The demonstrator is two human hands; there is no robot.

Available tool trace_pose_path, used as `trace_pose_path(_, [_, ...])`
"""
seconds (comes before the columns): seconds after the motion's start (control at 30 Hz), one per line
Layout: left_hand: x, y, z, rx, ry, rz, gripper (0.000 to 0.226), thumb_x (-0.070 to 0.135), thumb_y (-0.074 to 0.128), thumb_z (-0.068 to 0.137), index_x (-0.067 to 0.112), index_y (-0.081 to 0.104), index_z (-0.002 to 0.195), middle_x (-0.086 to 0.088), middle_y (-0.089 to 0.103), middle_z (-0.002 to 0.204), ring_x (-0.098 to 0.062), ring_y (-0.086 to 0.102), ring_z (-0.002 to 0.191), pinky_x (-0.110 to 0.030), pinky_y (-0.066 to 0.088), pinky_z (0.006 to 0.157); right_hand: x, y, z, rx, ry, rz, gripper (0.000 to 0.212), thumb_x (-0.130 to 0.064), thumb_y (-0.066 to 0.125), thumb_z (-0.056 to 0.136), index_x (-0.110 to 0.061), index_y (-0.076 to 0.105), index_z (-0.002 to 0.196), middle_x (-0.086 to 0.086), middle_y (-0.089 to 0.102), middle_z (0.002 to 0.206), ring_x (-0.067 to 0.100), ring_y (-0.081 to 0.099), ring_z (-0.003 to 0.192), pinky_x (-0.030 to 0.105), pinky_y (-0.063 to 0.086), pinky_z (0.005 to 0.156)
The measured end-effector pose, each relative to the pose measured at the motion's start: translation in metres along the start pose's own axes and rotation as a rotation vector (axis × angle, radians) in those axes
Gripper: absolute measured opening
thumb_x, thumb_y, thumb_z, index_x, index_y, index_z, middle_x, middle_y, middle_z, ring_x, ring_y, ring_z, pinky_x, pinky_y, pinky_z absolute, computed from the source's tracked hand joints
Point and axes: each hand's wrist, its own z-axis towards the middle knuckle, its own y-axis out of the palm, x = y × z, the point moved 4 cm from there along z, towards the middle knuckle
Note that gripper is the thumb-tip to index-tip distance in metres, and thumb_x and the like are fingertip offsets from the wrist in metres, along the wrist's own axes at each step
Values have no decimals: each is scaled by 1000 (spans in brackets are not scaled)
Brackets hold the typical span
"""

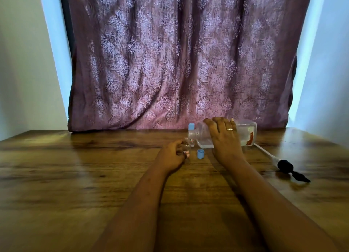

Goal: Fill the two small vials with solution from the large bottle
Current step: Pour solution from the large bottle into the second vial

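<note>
Gripping tilted large bottle (245, 131) w/ R hand (224, 139), mouth by vial (187, 147) in L hand (171, 155) grip.

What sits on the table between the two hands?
A loose blue cap, on the table between the left hand and right hand, in the head view.

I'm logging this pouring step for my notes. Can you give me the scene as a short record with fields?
left hand: holds a small vial upright
right hand: grips the large bottle, tipped on its side, mouth toward the vial
loose cap: blue, on the table between the hands
second vial: behind the bottle's mouth, blue cap on
dropper: lying at right, untouched
flow: cannot tell
</note>
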Motion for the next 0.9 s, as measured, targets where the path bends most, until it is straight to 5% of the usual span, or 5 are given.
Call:
trace_pose_path(0.67, [3, 0, -2, -29, -45, -48, 46, 9, 63, 93, 20, 52, 136, -1, 64, 115, -19, 65, 96, -35, 54, 80, -3, -5, 2, 29, 1, -7, 93, 6, 70, 49, -19, 33, 130, 16, 48, 129, 38, 41, 123, 52, 29, 106])
trace_pose_path(0.9, [2, 0, -2, -31, -53, -39, 49, 9, 64, 92, 20, 50, 139, -6, 64, 127, -24, 66, 105, -35, 55, 83, -4, -6, 2, 46, 8, 11, 90, 8, 68, 51, -20, 34, 130, 17, 48, 130, 39, 40, 124, 52, 27, 107])
